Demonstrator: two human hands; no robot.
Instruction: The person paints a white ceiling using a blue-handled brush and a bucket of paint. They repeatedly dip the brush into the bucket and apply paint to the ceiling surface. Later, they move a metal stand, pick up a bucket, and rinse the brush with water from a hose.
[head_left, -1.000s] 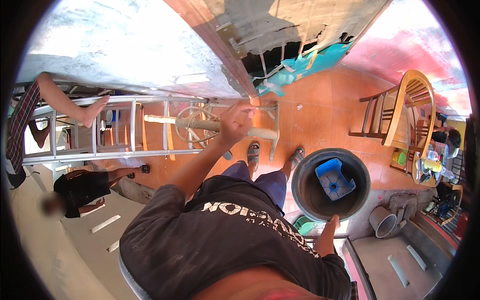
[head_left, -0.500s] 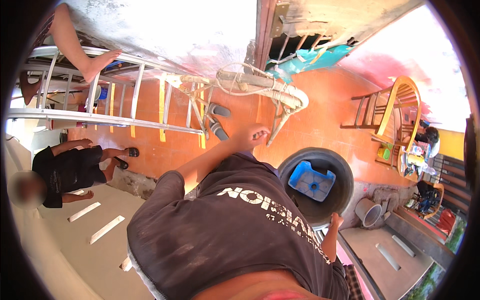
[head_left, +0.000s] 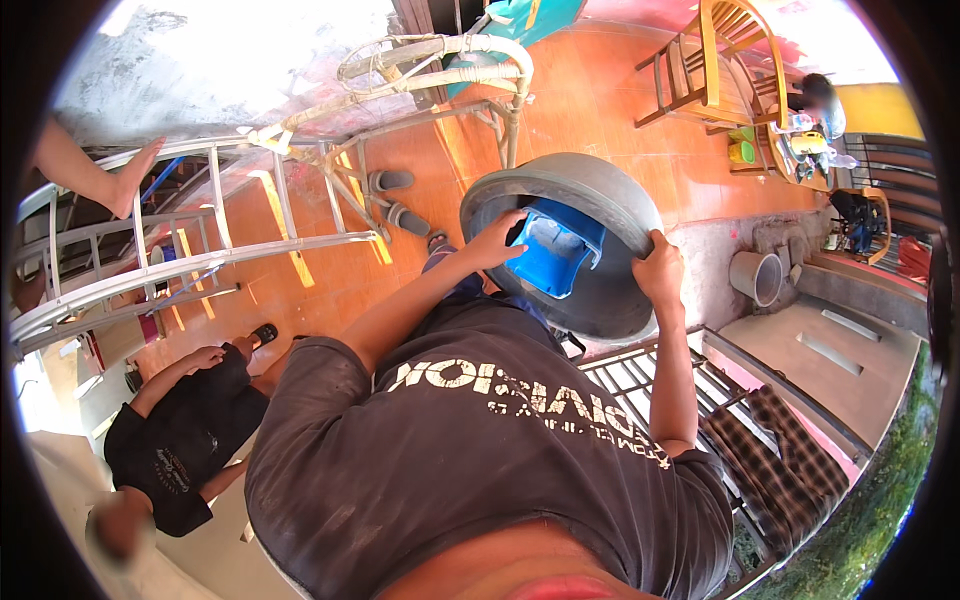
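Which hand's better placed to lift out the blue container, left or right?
Left, probably. The left hand already reaches over the rim of the grey bucket and touches the blue container inside. The right hand grips the bucket's rim on the far side, steadying it.

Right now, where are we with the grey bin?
Done: both hands are at the big grey bin. In hand: the right hand grips its rim; the left hand is at the blue tub inside. Left: the tub is not yet out, and the bin tilts against the rail without being lifted clear.
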